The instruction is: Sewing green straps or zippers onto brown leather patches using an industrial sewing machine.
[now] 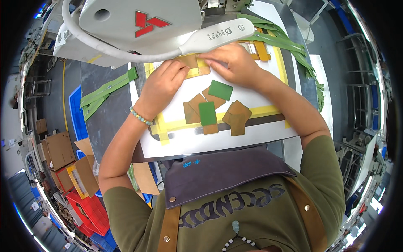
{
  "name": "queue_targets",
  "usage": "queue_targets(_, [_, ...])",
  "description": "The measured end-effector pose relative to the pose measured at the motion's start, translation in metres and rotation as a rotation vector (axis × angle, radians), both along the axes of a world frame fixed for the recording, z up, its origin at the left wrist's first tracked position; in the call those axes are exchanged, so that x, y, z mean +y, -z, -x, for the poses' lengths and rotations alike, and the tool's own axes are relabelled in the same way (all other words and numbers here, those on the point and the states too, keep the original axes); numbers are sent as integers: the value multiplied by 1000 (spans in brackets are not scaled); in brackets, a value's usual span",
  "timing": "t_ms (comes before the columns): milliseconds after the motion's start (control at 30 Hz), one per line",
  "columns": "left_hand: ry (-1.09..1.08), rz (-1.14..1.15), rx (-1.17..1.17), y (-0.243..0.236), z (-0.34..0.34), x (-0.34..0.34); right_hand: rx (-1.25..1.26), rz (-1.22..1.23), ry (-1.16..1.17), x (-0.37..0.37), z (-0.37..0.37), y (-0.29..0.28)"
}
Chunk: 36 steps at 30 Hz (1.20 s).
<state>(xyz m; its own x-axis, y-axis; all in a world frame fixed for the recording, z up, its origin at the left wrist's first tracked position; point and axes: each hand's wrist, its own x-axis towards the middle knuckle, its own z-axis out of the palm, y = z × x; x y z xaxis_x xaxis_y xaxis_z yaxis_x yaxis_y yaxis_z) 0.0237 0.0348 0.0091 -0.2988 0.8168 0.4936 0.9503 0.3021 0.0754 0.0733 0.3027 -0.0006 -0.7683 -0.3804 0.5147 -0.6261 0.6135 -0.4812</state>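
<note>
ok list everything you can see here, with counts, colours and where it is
tan piece: one, brown, under both hands at the machine's foot
loose pieces: about seven brown and two green, mid table
table: one, white with yellow tape lines, centre
sewing machine: one, white, top left
lamp: one, white, over the hands
green straps: several, left of the table; more at top right
blue crate: one, floor at left
cardboard boxes: several, brown, lower left
red crates: a few, bottom left
apron: one, dark with brown straps, bottom centre
bead bracelet: one, pale green, left wrist
left hand: pressing the tan piece
right hand: pressing the tan piece
</note>
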Motion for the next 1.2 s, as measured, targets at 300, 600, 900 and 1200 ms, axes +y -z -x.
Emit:
queue_targets(300, [11, 196, 200, -13, -4, 10, 297, -287, -74, -13, 1, -4])
queue_targets(600, [58, 136, 67, -5, -7, 1, 76, -239, -46, -13, -7, -8])
queue_targets(900, [-559, -126, 76, -16, 21, -108, -194, 20, -62, -19, -39, -45])
queue_targets(1200, [-550, -483, -1569, -29, -54, -57, -978, 586, -106, -79, -20, -33])
